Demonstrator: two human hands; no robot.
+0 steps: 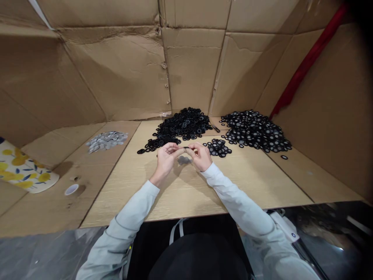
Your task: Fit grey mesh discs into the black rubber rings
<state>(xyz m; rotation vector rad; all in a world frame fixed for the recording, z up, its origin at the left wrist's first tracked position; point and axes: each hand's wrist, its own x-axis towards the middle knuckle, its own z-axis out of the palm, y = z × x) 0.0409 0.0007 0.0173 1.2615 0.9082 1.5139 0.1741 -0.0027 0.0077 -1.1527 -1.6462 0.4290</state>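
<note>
My left hand (168, 156) and my right hand (200, 155) meet above the middle of the wooden board, fingertips pinched together on a small black ring (186, 147). Whether a disc sits inside that ring I cannot tell. Just below my fingers lie a few grey discs (184, 160) on the board. Behind my hands rises a heap of black rings (186, 122), some spilling to the left. A small cluster of black rings with pale centres (218, 147) lies beside my right hand.
A large pile of black rings with pale centres (256, 130) is at the back right. Grey discs (107, 140) are heaped at the left. Dark-handled pliers or snips (215, 128) lie between the piles. A floral cylinder (26, 167) and white cap (71, 189) are left. Cardboard walls (192, 58) surround the table.
</note>
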